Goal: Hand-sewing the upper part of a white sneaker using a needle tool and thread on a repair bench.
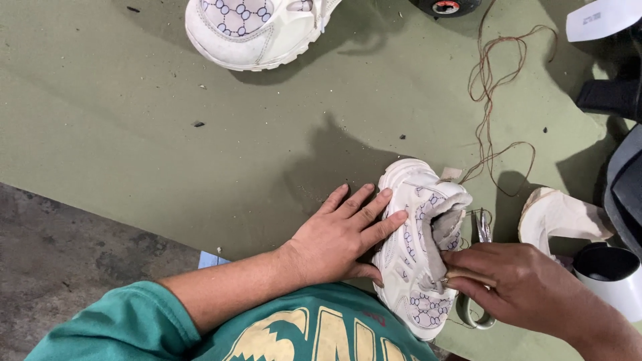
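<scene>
The grip of the right hand (518, 284) is closed on a thin pale tool at the opening of the white patterned sneaker (418, 244); the left hand (341, 234) lies flat and open against its side. The sneaker's long axis runs away from the person on the green counter (134, 113), toe farthest. A tangled brown thread (498, 93) lies beyond, and a second white sneaker (251, 30) at the far edge.

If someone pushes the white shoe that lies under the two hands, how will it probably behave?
The white shoe lies on its side on the green mat, so it would probably slide rather than roll. Its chunky sole looks stiff; the upper seems soft, since the left hand presses it. The right hand steadies it.
</scene>
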